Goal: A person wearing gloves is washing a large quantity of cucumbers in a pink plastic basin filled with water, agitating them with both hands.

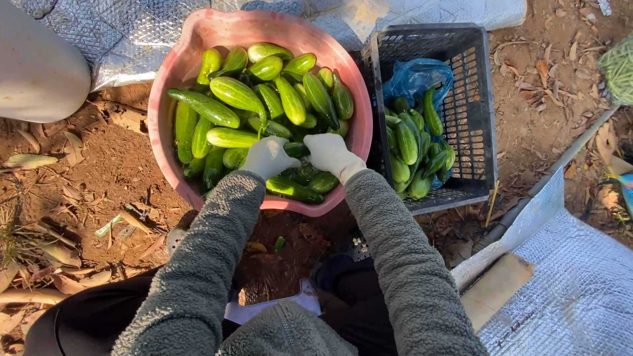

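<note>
Both hands are down in a big round pink plastic basin (173, 92) that fills the upper middle of the frame, heaped with short glossy green cucumbers (264, 99), some pale lime, some dark, mostly smooth with a slight bumpy skin. The left hand (267, 157), in a white cloth glove, is curled over the pile near the basin's lower edge, and the right hand (331, 155), gloved the same, sits just beside it; they seem closed around a dark cucumber (297, 149) between them, though I can't tell for sure how firm the grip is. Grey fleece sleeves (211, 250) run up from the bottom of the frame. Right of the basin, touching it, is a dark slotted plastic crate (475, 99) with more cucumbers and a crumpled blue plastic bag (415, 76). Everything sits on bare reddish dirt (112, 165) with dry leaves, and silver bubble-foil sheets (580, 290) lie at the top and lower right.
</note>
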